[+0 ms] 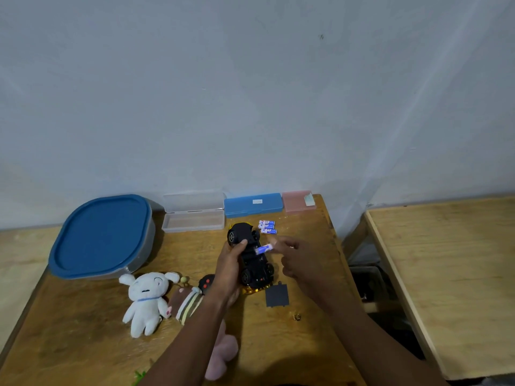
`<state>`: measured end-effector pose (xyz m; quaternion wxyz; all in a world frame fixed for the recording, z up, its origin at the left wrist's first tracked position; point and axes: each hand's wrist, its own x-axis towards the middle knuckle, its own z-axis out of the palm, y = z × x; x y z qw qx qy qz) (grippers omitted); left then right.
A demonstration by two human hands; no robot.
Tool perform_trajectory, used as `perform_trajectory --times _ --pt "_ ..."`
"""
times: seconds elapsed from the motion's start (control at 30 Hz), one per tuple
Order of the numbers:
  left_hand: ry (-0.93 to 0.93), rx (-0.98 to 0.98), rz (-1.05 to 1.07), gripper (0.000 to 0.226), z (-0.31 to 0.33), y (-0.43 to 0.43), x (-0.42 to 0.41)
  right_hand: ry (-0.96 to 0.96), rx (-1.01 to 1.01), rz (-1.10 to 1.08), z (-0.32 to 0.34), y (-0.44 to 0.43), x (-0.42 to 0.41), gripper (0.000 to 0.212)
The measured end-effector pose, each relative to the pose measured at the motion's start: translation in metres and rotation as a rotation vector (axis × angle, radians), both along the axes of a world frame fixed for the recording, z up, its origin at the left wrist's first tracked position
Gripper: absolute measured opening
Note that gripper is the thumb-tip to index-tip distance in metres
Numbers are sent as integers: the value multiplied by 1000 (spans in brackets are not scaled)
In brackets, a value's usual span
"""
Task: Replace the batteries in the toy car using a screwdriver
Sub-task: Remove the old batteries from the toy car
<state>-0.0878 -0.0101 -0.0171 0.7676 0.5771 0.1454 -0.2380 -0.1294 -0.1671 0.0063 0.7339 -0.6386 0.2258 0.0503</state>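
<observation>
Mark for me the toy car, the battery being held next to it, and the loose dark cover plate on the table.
toy car [242, 230]: head view, on its black underside near the far wheels.
held battery [263, 249]: head view, middle of its blue-and-white body.
cover plate [276, 295]: head view, centre of the flat dark panel.

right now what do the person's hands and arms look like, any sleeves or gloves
The left hand and right hand are bare: no gloves, no rings visible. The left forearm and right forearm are bare too, with no sleeves, watch or band in view.
</observation>
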Motion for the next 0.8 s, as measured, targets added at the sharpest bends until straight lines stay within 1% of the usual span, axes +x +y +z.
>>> perform_trajectory --times 0.03,0.07,0.2,0.27,0.33,0.47,0.57,0.63,0.7,0.8 --pt "-10 46 -14 30 -3 0 2 62 136 -37 -2 -3 -1 17" --pt "-22 93 -32 30 -7 -1 3 112 219 -53 -5 -7 -2 19" --pt "-56 298 -60 19 -24 -6 8 212 466 -48 -17 -22 -5 24" --pt "-86 409 -122 18 -34 -9 10 241 531 -45 -19 -26 -6 22" --pt "-112 480 -178 23 -39 -12 8 277 535 -75 -19 -27 -5 18" --pt "-176 576 -180 31 -44 -15 4 318 392 -113 -23 -33 0 18" --pt "-226 667 -143 30 -45 -19 3 298 261 -97 -23 -39 6 10" --pt "-249 705 -111 28 -44 -21 2 277 122 -63 -21 -45 12 14" --pt "-265 759 -90 30 -44 -22 0 250 -63 -13 -22 -53 21 12" --pt "-283 856 -52 45 -45 -24 -1 158 -256 -15 -31 -70 41 7"
